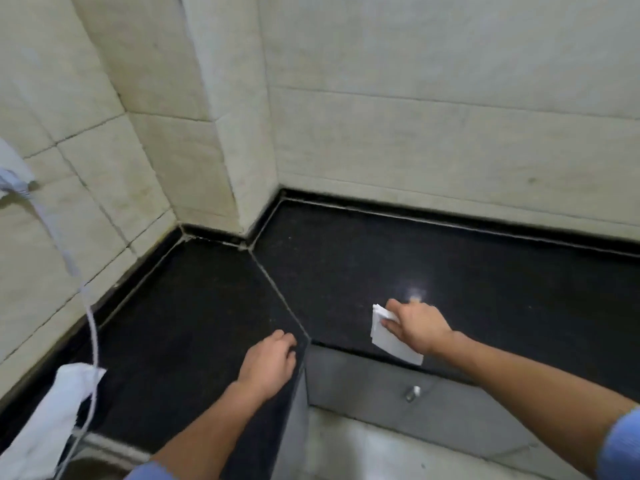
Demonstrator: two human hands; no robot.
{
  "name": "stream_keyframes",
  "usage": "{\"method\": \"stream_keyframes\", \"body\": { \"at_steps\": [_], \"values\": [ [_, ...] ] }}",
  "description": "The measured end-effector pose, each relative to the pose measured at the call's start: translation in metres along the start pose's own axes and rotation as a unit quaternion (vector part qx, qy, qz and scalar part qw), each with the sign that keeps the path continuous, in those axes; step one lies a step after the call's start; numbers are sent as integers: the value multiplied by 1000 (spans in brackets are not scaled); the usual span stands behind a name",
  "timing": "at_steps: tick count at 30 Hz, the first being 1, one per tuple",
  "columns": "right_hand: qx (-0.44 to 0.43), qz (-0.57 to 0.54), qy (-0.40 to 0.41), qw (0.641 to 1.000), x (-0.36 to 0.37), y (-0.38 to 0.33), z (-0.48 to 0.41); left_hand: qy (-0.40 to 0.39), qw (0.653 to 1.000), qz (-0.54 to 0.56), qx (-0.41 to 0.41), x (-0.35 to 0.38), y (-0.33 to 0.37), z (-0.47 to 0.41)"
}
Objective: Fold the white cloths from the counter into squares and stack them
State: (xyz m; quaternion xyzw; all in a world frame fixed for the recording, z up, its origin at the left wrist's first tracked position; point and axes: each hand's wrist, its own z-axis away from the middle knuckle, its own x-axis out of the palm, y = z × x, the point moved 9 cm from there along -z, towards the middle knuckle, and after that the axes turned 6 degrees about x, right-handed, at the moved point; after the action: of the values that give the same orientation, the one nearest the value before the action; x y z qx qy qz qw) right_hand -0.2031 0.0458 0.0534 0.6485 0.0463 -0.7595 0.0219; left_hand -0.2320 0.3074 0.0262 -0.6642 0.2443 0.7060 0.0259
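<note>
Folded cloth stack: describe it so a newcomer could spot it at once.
On the black counter, go to its front edge above the grey drawer. The folded cloth stack lies there under the right hand: flat, square-cornered, unlike the rumpled cloth at far left.

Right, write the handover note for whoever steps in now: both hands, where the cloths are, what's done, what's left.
Left hand: rests on the counter at its inner corner, nothing in its grip.
Right hand: fingers lie on top of the folded cloth at the counter's front edge; one corner hangs over the drawer front.
Done: at least one cloth is folded; I cannot tell how many are in that pile.
Left: a crumpled cloth lies at the far left, with a white cable running down to it. Fold it and stack it on the pile.
</note>
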Motion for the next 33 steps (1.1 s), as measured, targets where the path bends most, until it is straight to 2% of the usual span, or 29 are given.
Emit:
{"method": "stream_keyframes", "body": {
  "at_steps": [7,13,18,26,33],
  "values": [
    [184,-40,-9,982,11,173,113,-45,987,-7,157,45,164,-63],
    [294,-66,5,953,18,321,237,-72,962,-18,262,97,349,-99],
    [375,-76,17,924,24,433,336,-106,934,4,342,154,503,-96],
    [475,-100,22,874,52,550,453,-161,871,5,464,216,680,-98],
    [562,-97,31,821,43,658,516,-156,819,19,552,252,837,-145]
  ]
}}
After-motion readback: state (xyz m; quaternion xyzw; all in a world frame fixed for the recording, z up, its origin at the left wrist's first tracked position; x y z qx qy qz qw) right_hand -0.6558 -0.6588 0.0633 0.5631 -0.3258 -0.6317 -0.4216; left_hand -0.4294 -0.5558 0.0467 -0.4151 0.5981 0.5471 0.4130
